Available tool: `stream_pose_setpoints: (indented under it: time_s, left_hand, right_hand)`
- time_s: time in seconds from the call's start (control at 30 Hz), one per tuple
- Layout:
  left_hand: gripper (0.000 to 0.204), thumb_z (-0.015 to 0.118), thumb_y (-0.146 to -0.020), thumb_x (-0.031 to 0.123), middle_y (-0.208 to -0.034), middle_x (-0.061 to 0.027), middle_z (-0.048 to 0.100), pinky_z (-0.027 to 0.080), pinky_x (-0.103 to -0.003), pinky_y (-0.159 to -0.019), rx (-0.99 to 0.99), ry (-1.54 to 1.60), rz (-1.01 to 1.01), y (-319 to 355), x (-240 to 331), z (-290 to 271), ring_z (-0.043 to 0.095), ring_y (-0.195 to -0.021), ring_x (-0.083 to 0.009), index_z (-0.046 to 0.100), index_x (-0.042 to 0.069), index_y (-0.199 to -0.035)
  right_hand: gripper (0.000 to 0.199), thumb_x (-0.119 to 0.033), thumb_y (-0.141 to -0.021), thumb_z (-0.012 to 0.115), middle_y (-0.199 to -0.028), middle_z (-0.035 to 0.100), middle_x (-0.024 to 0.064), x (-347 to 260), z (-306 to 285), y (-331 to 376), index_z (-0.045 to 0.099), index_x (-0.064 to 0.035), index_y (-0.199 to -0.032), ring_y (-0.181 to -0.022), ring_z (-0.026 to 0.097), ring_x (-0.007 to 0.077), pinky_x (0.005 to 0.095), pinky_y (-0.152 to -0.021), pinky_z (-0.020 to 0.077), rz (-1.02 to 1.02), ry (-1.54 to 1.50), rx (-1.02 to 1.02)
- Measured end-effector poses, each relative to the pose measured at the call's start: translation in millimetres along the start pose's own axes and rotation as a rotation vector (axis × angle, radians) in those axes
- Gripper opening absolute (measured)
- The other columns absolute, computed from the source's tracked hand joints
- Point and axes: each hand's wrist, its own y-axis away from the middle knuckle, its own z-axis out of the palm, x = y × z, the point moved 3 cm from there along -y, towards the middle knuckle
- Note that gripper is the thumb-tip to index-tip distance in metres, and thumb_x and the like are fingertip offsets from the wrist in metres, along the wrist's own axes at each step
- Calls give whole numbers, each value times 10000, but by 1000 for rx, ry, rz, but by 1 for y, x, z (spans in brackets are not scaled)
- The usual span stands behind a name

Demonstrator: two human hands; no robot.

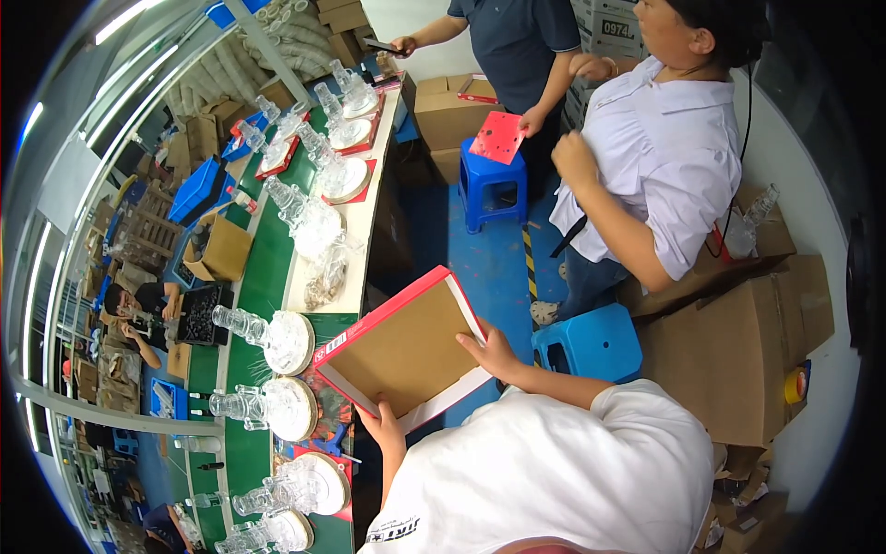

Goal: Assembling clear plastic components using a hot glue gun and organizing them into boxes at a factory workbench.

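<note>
Both my hands hold a shallow cardboard box lid (403, 343) with red outer sides, white inner walls and a brown inside face. It is tilted in front of my body, its open side toward me. My left hand (384, 427) grips the near left edge, with the thumb over the wall. On the right edge, my right hand (494, 355) is closed, fingers partly behind the lid. Left of the lid, a clear, tiered vessel (288, 343) stands on a round pale base on the workbench. Another clear vessel (286, 407) stands just nearer, beside a blue tool (329, 441).
Several similar vessels line the green and white workbench (257, 319). Across from me, a person in a dark shirt (521, 42) holds a red sheet (497, 138); a person in white (646, 157) stands closer. Blue stools (591, 345) and cardboard boxes (711, 355) stand at right.
</note>
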Motion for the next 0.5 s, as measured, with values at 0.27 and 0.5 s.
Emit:
stream_pose_setpoints:
  time_s: [0.27, 0.5]
  left_hand:
    - [201, 508, -867, 58, -935, -59, 526, 374, -280, -797, 1, -39, 19, 2, 4, -2, 466, -846, -162, 483, -19, -1050]
    - [293, 499, -864, 32, -1029, -102, 522, 367, -297, -862, -18, -44, 41, 6, 3, -4, 484, -937, -196, 443, -30, -1144]
  right_hand:
    - [282, -266, -869, 605, -879, 646, 163, -3, -1, 2, 553, -19, -995, -822, 644, 292, 335, -701, 496, -8, -15, 4]
    - [311, -268, -862, 616, -892, 649, 158, 0, -2, 3, 557, -19, -1039, -826, 644, 284, 334, -703, 496, -20, -24, 17]
